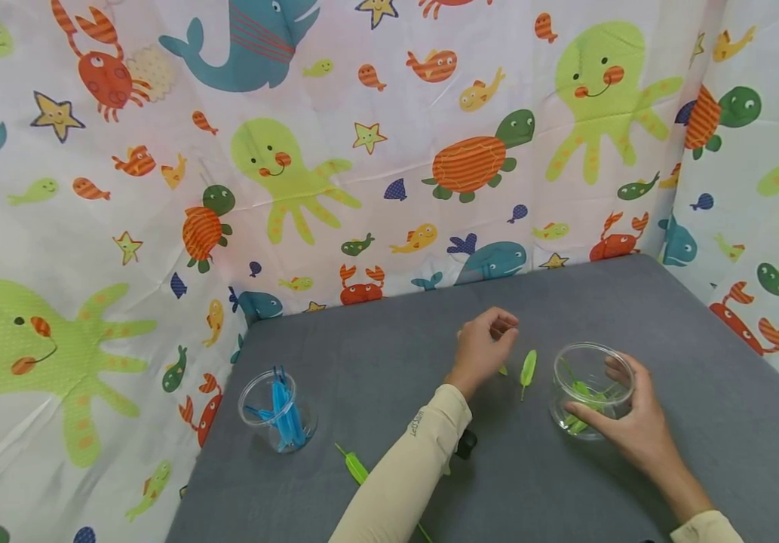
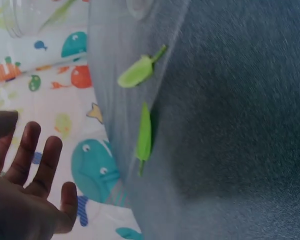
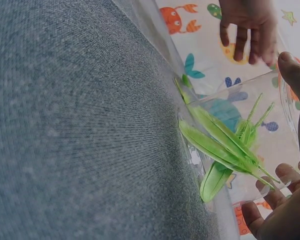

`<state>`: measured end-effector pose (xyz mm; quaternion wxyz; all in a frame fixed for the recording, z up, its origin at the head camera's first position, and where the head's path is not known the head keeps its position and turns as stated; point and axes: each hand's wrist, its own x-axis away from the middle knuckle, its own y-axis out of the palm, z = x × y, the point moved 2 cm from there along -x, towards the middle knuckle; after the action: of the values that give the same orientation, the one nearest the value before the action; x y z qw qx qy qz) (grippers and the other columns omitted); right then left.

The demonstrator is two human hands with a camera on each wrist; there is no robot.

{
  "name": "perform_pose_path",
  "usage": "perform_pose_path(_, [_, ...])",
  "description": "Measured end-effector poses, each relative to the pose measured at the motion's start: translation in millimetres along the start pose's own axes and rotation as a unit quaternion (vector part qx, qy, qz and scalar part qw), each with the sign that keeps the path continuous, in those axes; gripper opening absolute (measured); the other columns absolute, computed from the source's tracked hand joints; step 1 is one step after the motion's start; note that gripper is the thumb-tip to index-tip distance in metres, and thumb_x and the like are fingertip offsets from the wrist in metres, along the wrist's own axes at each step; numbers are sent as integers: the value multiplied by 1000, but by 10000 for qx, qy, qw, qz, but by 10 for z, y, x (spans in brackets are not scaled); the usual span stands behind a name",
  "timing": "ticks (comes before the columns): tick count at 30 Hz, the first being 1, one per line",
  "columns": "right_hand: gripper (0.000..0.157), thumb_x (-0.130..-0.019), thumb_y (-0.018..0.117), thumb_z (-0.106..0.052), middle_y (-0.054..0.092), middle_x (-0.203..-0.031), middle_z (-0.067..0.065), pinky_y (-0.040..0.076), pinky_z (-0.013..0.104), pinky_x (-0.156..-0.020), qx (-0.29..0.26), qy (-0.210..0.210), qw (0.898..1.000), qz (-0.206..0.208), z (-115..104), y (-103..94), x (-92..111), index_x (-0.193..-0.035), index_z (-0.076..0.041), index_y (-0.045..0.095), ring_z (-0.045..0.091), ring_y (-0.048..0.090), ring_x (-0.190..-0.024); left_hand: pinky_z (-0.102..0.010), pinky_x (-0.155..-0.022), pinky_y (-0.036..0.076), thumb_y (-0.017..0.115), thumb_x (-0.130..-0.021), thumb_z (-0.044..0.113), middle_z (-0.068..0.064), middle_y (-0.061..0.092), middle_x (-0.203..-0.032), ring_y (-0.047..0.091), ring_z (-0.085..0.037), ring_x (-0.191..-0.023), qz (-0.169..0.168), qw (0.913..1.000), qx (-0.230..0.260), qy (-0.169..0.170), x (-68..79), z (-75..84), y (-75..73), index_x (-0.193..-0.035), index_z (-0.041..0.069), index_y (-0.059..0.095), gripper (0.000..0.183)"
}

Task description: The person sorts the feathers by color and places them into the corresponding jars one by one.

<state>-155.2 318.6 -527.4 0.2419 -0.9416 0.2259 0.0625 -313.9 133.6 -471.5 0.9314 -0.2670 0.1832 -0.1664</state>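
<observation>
My right hand (image 1: 640,415) grips a clear plastic jar (image 1: 593,354) by its side, thumb on the near wall and fingers on the far side. Several green feathers (image 3: 217,145) lean inside that jar. Left of it, my left hand (image 1: 486,347) hovers over the table with loosely bent fingers and nothing in them. Just beside that hand a green feather (image 1: 528,369) lies on the cloth. A second loose feather (image 2: 137,72) shows in the left wrist view, mostly hidden by the hand in the head view. Another green feather (image 1: 357,466) lies partly behind my left forearm.
A second clear jar (image 1: 277,411) holding several blue feathers (image 1: 286,407) stands at the table's left side. Grey cloth covers the table (image 1: 375,362). Behind and beside it hangs a curtain (image 1: 389,204) printed with sea animals.
</observation>
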Motion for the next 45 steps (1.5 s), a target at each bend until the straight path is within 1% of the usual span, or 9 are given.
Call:
perform_pose_path(3, [114, -77, 91, -27, 39, -156, 21, 29, 74, -107, -20, -31, 10000, 15, 15, -9, 6, -162, -20, 14, -6, 37, -135, -44, -99, 34, 66, -100, 19, 9, 69, -83, 56, -2, -74, 220, 9993, -225, -219, -27, -74, -6, -103, 24, 72, 8])
perform_pose_path(5, [114, -78, 90, -28, 39, -157, 20, 29, 75, -106, -18, -29, 10000, 4, 18, -15, 8, -162, -21, 14, -11, 36, -132, -42, -94, 34, 66, -99, 19, 8, 67, -79, 55, -3, -71, 343, 9981, -379, -345, -41, -122, -12, -102, 24, 72, 8])
perform_pose_path(8, [115, -78, 90, -29, 38, -158, 21, 29, 76, -105, 2, 6, 10000, -47, 12, -20, 4, -162, -19, 13, 12, 38, -144, -42, -89, 33, 68, -98, 19, 6, 66, -75, 55, -5, -69, 454, 9964, -551, -458, -57, -203, -17, -102, 20, 73, 7])
perform_pose_path(12, [115, -79, 89, -29, 36, -159, 22, 28, 77, -105, 6, 12, 9999, -112, 5, -22, -11, -163, -17, 11, 44, 36, -141, -43, -89, 35, 69, -96, 18, 6, 65, -74, 55, -7, -68, 539, 9934, -797, -618, -75, -317, -12, -102, 19, 74, 8])
perform_pose_path(18, [114, -78, 90, -29, 38, -158, 21, 29, 76, -107, 3, 9, 10000, -59, 21, -26, -7, -162, -18, 13, 31, 36, -145, -50, -92, 37, 72, -94, 24, 5, 73, -83, 65, -13, -80, 612, 9873, -1183, -862, -102, -411, 24, -103, 22, 75, 10])
perform_pose_path(24, [115, -78, 90, -27, 38, -157, 24, 28, 76, -106, -71, -36, 9999, -85, 23, -16, 1, -162, -14, 13, 46, 38, -138, -52, -89, 36, 75, -92, 40, -4, 69, -107, 57, -27, -105, 711, 9746, -1774, -1171, -84, -473, 112, -108, 18, 75, 28])
perform_pose_path(34, [117, -75, 92, -28, 39, -157, 24, 29, 77, -106, -19, -35, 10000, -24, -6, -17, -1, -161, -10, 14, 46, 39, -138, -62, -103, 30, 76, -86, 52, -13, 59, -137, 43, -39, -134, 237, 9513, -2453, -1849, -116, -563, 247, -128, 15, 69, 56])
perform_pose_path(41, [117, -75, 92, -28, 38, -156, 24, 28, 77, -105, -12, -52, 10000, -25, 3, -28, -6, -161, -9, 14, 47, 39, -138, -70, -117, 21, 69, -87, 65, -11, 45, -157, 22, -48, -153, -379, 9194, -3279, -2139, -149, -588, 334, -139, 21, 63, 68])
perform_pose_path(45, [117, -75, 92, -29, 39, -156, 24, 30, 76, -105, 40, -17, 10000, 2, 18, -37, -10, -160, -9, 15, 46, 40, -138, -71, -116, 22, 73, -86, 62, -7, 44, -158, 20, -49, -153, -503, 9151, -3406, -2097, -161, -589, 381, -138, 25, 64, 65])
